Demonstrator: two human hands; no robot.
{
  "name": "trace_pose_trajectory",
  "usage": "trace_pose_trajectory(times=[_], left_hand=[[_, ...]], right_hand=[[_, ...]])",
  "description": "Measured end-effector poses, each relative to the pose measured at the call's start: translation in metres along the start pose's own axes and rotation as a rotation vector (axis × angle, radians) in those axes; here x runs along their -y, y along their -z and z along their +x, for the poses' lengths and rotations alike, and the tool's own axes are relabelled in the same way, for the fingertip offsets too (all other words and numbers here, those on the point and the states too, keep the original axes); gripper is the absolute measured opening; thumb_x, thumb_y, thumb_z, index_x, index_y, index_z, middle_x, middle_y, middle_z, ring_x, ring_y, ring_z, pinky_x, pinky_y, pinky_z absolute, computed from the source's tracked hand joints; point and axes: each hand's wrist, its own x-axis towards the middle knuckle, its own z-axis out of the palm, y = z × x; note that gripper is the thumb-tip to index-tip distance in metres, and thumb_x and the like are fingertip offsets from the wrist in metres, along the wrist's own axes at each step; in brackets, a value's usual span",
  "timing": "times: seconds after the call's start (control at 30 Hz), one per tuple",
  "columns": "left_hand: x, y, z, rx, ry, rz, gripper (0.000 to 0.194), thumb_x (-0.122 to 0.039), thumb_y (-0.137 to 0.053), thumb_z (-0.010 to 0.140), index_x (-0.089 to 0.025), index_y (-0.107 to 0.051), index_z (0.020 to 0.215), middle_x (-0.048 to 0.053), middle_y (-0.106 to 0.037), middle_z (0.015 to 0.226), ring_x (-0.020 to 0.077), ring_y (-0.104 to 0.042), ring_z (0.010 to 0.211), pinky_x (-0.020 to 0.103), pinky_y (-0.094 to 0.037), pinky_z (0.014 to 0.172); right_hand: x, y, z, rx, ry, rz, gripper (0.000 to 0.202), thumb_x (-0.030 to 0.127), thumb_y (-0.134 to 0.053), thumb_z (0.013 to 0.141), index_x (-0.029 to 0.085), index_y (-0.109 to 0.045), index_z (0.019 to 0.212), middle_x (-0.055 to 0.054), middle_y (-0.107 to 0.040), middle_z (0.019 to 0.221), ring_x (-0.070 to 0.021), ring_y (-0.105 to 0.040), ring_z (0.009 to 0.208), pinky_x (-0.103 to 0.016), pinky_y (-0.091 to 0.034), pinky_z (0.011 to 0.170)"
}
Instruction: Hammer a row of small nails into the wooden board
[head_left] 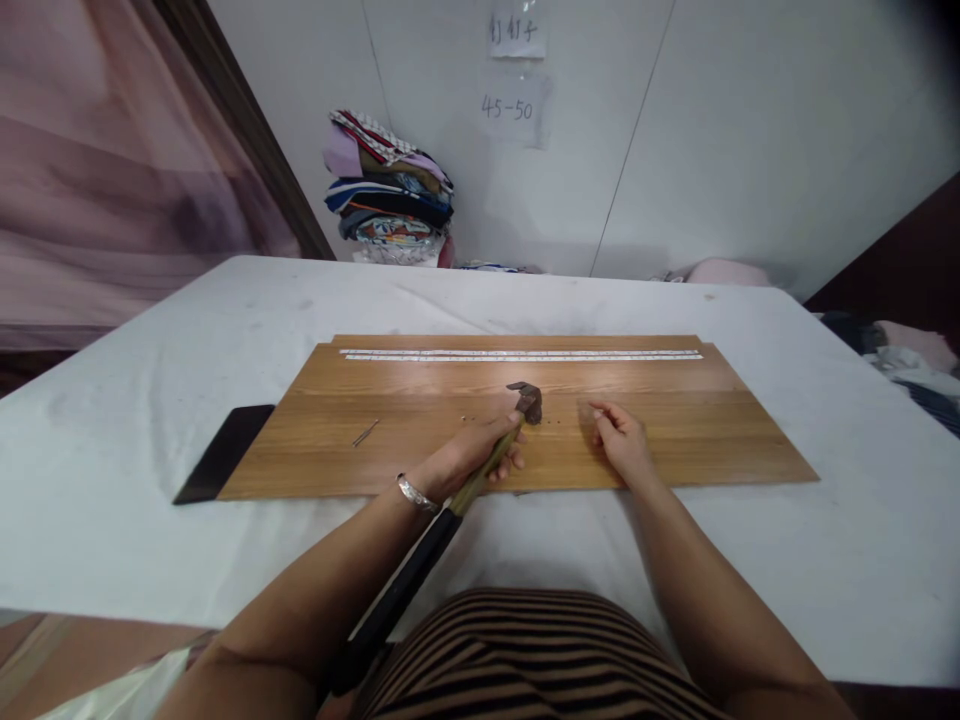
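Note:
My left hand [476,450] is wrapped round the upper handle of a claw hammer [424,555], just below its rusty head. The black-gripped handle slants back toward my body. The hammer head is over the middle of a wood-grain board [675,430]. Several tiny dark nail heads [553,422] show in a row on the board right of the hammer head. My right hand [624,440] is over the board further right, thumb and fingers pinched together. Whatever those fingertips hold, if anything, is too blurred to make out. Loose nails [366,433] lie on the board's left part.
Two white measuring strips [525,357] run along the board's far side. A dark flat panel [229,450] sticks out at its left. The white-covered table [127,400] carries the board. Folded clothes [390,190] are stacked behind, against the wall.

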Motion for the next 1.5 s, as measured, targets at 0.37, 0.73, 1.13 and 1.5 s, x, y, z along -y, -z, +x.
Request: trace_pose_trajectory(times=[0.37,0.73,1.13,1.5], left_hand=[[0.0027,-0.0009,-0.0008,-0.006,-0.01,-0.012,0.042,-0.056,-0.048,0.1,-0.016,-0.059,0.093,0.001,-0.065,0.062,0.0075,-0.046,0.042,0.02,-0.031,0.043],[-0.0002,-0.0022,-0.0033,-0.023,0.0,-0.007,0.041,-0.055,-0.049,0.1,-0.016,-0.059,0.093,0.003,-0.066,0.064,0.0076,-0.047,0.043,0.021,-0.03,0.043],[-0.0014,-0.0027,-0.0031,-0.025,0.0,0.002,0.039,-0.051,-0.045,0.103,-0.016,-0.058,0.092,0.002,-0.065,0.062,0.0069,-0.046,0.042,0.02,-0.03,0.041],[-0.0007,0.0007,0.0001,0.004,-0.02,0.015,0.043,-0.057,-0.05,0.099,-0.016,-0.059,0.093,0.002,-0.066,0.062,0.0072,-0.047,0.042,0.02,-0.031,0.041]], right_hand=[[0.0024,0.0006,-0.0004,-0.005,0.027,-0.033,0.043,0.048,-0.059,0.083,0.016,-0.077,0.105,0.003,-0.056,0.053,-0.0178,-0.052,0.05,-0.03,-0.042,0.053],[0.0033,-0.0004,-0.0008,-0.004,0.015,-0.007,0.04,0.046,-0.059,0.083,0.017,-0.077,0.105,0.003,-0.055,0.052,-0.0184,-0.053,0.05,-0.03,-0.042,0.052],[-0.0007,0.0003,-0.0005,0.0,0.031,-0.025,0.042,0.047,-0.059,0.084,0.016,-0.077,0.105,0.002,-0.058,0.056,-0.0179,-0.053,0.051,-0.029,-0.041,0.053],[-0.0054,-0.0005,0.0025,-0.007,0.026,-0.024,0.044,0.048,-0.06,0.083,0.015,-0.077,0.106,0.002,-0.057,0.053,-0.0179,-0.053,0.048,-0.03,-0.04,0.051]])
